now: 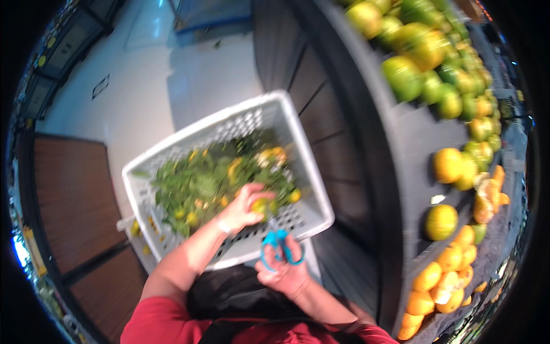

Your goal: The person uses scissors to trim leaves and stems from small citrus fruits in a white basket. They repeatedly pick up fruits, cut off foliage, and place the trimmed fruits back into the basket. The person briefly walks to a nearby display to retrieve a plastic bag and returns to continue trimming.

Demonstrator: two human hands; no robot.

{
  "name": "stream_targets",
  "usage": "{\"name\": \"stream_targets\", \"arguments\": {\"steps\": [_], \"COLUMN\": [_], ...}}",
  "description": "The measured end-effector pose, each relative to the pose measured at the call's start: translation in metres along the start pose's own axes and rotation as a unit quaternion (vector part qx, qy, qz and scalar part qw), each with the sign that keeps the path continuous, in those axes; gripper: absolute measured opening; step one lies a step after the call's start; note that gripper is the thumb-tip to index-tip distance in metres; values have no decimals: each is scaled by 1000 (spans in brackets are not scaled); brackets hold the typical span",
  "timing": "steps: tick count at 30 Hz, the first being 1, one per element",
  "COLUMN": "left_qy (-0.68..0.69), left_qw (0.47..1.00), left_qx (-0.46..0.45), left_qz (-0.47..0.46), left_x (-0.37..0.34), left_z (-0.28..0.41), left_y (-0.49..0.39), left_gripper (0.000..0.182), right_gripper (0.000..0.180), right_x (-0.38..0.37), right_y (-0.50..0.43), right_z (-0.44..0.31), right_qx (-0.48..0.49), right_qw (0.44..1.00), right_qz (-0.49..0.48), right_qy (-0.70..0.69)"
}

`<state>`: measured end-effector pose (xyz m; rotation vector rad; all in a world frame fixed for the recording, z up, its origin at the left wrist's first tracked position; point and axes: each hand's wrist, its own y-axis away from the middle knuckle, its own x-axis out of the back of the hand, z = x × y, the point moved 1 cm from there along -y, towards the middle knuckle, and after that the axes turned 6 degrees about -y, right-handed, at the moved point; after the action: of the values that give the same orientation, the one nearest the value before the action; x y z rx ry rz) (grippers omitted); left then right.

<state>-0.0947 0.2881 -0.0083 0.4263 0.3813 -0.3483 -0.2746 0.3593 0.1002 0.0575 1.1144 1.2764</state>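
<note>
My left hand (242, 206) reaches over a white plastic basket (309, 172) and grips a yellow-green citrus fruit (259, 206) between thumb and fingers. My right hand (281, 268) has its fingers through the turquoise handles of a pair of scissors (281, 245). The scissor blades point up toward the held fruit and are blurred, so whether they touch it is unclear. Leafy green stems (202, 180) fill much of the perforated basket, with small yellow citrus fruits (192, 218) among them.
To the right, a dark display stand (378, 129) bears green and yellow citrus fruits (404, 77) and orange fruits (429, 277). A brown-panelled cabinet (77, 198) stands at left. A blue-edged platform (215, 17) lies on the pale tiled floor (133, 99) ahead. Part of another container (144, 245) shows beneath the basket.
</note>
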Motion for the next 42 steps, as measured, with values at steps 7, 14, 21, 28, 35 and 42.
{"name": "stream_targets", "arguments": {"steps": [7,14,21,28,35,42], "left_qy": [-106,-214,-288,-375,-525,-671], "left_qw": [990,940,945,870,838,610], "left_qx": [85,180,-153,-305,-87,190], "left_qz": [49,195,27,100,123,-375], "left_x": [13,-7,-207,-284,-217,-247], "left_z": [32,141,285,316,200,84], "left_y": [46,83,10,29,180,245], "left_gripper": [76,35,45,61,18,41], "right_gripper": [46,46,47,45,43,43], "right_x": [-30,-25,-19,-37,-69,-101], "right_y": [36,84,127,160,184,207], "right_z": [41,54,56,51,54,45], "right_qx": [-24,-33,34,36,94,126], "right_qw": [989,988,968,917,904,878], "right_qz": [-55,23,144,143,33,-8], "right_qy": [134,148,202,371,416,461]}}
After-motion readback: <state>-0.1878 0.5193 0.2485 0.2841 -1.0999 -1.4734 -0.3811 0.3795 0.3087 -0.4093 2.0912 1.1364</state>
